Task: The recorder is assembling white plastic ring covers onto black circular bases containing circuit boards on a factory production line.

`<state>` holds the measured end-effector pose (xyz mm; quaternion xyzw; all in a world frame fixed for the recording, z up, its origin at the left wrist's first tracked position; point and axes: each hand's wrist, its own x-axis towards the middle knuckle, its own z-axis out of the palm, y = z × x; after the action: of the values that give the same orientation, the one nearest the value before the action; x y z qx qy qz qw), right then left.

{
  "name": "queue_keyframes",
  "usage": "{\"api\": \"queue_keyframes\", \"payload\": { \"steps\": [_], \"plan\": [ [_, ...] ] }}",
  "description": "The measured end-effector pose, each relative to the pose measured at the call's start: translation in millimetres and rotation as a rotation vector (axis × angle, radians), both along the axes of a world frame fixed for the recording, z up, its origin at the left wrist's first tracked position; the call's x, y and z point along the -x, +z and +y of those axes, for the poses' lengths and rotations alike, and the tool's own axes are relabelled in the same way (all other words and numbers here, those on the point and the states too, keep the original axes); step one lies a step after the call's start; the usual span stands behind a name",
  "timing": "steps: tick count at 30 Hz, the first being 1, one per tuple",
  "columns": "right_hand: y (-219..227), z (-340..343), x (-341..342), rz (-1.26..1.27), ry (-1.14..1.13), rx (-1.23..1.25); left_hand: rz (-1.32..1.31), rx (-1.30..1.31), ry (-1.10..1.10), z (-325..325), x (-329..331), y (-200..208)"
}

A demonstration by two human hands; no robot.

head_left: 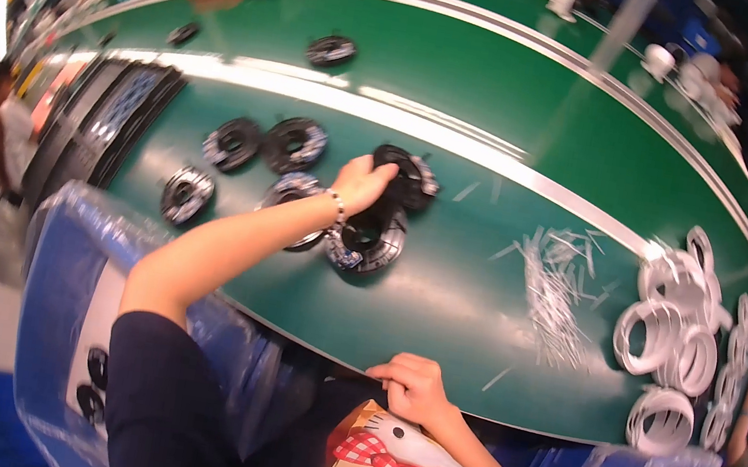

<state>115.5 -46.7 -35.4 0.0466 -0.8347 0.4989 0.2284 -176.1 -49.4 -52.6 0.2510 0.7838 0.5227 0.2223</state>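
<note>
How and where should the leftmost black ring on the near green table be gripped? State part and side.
Pinch the black ring by its right rim, probably with the left hand from above and the right: its round wall and central opening should suit a pinch, and it lies apart from the other black rings, bare table on that side.

A stretch of green tabletop [452, 295] is lying open between the black ring-shaped parts [294, 145] and the white strips [558, 307], leaving passing room from near to far. On the left, the parts are crowding the way, the left forearm [234, 251] crossing over some. The strips are obstructing the right, white rings [679, 287] clustering farther right. The right hand [414, 385] is occupying the near edge.
</note>
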Motion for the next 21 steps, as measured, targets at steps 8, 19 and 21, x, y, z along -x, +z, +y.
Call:
{"api": "queue_keyframes", "payload": {
  "steps": [8,19,21],
  "plan": [
    [54.4,89.0,-102.7,0.160,-0.738,-0.293,0.538,0.222,0.016,-8.7,79.3,28.1],
    [94.0,274.3,-182.4,-0.270,-1.167,-0.775,0.066,-0.330,-0.236,123.8,-91.7,97.2],
    [95.5,299.6,-174.1,-0.266,-1.056,-0.875,-0.251,-0.335,-0.369,116.4,-137.9,83.0]
  ]
}}
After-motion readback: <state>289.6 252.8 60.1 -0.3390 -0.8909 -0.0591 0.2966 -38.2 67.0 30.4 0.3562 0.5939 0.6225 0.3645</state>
